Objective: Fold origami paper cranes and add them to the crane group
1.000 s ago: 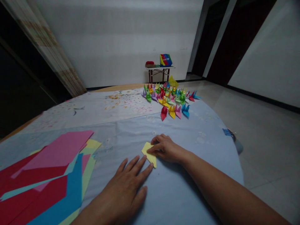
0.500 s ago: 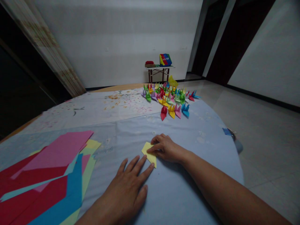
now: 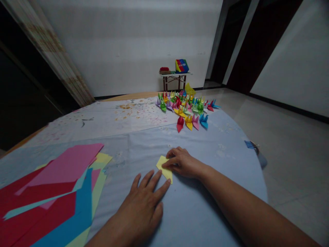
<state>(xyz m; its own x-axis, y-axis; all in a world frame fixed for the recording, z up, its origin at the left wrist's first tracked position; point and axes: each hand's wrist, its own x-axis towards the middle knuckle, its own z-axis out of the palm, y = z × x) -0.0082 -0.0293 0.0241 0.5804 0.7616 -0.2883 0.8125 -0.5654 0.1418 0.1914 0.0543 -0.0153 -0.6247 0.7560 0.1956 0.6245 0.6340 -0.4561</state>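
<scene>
A small piece of folded yellow paper [image 3: 164, 167] lies on the tablecloth between my hands, pointed at its near end. My left hand [image 3: 145, 199] rests flat with its fingers spread, and two fingertips touch the paper's left and lower edge. From the right, my right hand [image 3: 181, 163] bends its fingers together over the paper's right side, with index finger and thumb on it. The thumb's grip is partly hidden beneath the fingers.
Coloured paper sheets [image 3: 59, 164] lie in a loose pile on the left. Several folded paper cranes [image 3: 189, 103] stand at the far right of the round table [image 3: 133, 147]. Beyond it, a small stand [image 3: 174, 74] holds a colourful box [image 3: 181, 66] by the wall.
</scene>
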